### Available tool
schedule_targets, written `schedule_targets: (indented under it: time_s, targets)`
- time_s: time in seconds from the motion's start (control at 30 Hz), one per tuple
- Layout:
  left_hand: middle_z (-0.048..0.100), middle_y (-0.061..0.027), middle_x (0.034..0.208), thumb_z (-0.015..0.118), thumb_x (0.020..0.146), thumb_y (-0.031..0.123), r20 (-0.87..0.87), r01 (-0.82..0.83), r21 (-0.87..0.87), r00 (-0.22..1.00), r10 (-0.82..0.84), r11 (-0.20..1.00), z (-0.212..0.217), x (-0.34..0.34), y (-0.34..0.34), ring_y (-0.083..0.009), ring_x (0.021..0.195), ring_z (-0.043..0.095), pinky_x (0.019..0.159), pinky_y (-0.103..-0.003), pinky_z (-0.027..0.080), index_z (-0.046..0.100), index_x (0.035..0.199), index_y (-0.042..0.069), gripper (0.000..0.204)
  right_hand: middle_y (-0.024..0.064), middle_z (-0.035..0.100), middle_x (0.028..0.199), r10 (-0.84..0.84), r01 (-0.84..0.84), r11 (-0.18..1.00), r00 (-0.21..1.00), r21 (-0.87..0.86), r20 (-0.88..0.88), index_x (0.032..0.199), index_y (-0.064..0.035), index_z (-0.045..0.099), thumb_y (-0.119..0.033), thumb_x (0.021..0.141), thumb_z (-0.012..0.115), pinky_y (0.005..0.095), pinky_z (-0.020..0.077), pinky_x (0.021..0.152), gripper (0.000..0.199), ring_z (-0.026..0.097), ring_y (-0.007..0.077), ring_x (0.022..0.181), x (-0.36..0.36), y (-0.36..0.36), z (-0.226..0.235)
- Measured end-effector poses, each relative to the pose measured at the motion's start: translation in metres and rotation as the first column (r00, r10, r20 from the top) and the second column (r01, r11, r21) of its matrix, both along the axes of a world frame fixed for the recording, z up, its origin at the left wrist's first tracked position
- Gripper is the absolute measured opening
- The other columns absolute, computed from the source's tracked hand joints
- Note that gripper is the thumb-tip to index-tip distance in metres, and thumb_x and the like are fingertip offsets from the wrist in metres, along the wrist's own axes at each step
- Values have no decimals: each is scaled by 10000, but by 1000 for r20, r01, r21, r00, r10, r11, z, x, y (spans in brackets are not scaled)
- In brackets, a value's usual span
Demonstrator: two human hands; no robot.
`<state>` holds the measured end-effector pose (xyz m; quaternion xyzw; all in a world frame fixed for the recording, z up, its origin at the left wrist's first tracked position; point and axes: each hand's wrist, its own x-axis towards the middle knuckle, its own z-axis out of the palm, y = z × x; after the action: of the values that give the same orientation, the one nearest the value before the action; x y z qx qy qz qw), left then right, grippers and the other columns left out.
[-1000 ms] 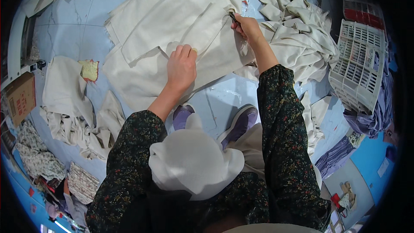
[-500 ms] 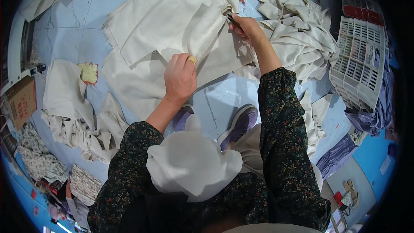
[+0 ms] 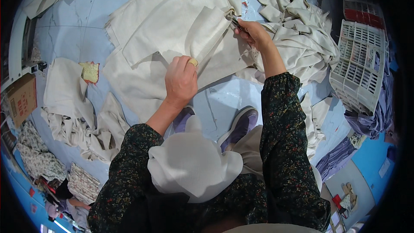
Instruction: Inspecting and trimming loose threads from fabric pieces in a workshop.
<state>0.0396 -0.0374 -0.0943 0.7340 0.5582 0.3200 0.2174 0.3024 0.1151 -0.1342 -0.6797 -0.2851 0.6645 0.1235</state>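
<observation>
A large cream fabric panel (image 3: pixel 168 26) lies in layers over the floor in front of me. Closed on its near edge is my left hand (image 3: pixel 181 80), pinching the cloth; a yellow band (image 3: pixel 192 62) circles one finger. A raised fold of the fabric runs from there toward my right hand (image 3: pixel 255 34). That hand is wrapped round a small dark tool that looks like thread snips (image 3: pixel 236 23). The tool's tip is at the far end of the fold, and whether its blades are apart is too small to tell.
Crumpled cream cloth (image 3: pixel 297 39) is heaped at the right, beside a white plastic crate (image 3: pixel 358 60). More cream cloth (image 3: pixel 69 99) lies at the left, near a cardboard box (image 3: pixel 22 99). A white bundle (image 3: pixel 194 164) hangs at my front. Another person's arm (image 3: pixel 79 203) shows at lower left.
My right hand has drawn slightly back and to the right with the snips, away from the fold's end. My left hand stays on the cloth, almost unmoved.
</observation>
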Motion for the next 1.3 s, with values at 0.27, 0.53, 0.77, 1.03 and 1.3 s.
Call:
schedule_targets:
  time_s: [0.27, 0.53, 0.77, 1.03, 1.3]
  targets:
    - [599, -122, 931, 677, 752, -7, -23, -7, 27, 1000, 7, 1000, 3, -1, 0, -321, 839, 583, 704, -413, 479, 617, 880, -2, 141, -92, 373, 528, -4, 5, 1000, 998, 12, -65, 756, -140, 636, -461, 1027, 501, 266, 152, 418, 442, 234, 59, 426, -7, -1, -12]
    - [619, -148, 933, 639, 749, -22, 42, 98, 99, 994, -103, 990, 10, -15, -5, -346, 836, 596, 697, -411, 473, 606, 876, -16, 132, -71, 406, 530, -217, 217, 910, 975, 354, -40, 783, -90, 631, -510, 946, 643, 258, 174, 415, 450, 240, 45, 411, 23, 2, 2]
    - [621, -179, 926, 634, 784, -45, 228, 341, -12, 916, -329, 940, 39, -36, -16, -381, 814, 612, 707, -426, 500, 592, 932, -28, 155, 69, 692, 722, -204, -36, 865, 887, 501, 415, 773, 16, 738, -448, 739, 827, 319, 476, 661, 474, 632, 180, 679, 16, 22, -39]
    - [648, -85, 963, 593, 855, -104, 592, -16, -302, 780, 201, 953, 158, -145, -56, -214, 869, 640, 766, -376, 514, 634, 1069, 52, 268, -54, 543, 689, 16, -110, 884, 978, 455, 206, 1181, -38, 646, -86, 791, 736, 220, 275, 451, 404, 430, 34, 507, 22, 16, 151]
    - [540, -207, 1418, 513, 1022, 20, 309, -223, -74, 922, 235, 972, 322, -314, 10, -314, 1317, 543, 1086, -425, 486, 520, 1398, -69, 386, 1, 624, 592, 513, -427, 741, 858, 518, -27, 1094, 20, 673, -181, 907, 570, 187, 276, 382, 293, 402, 20, 391, -3, 22, 314]
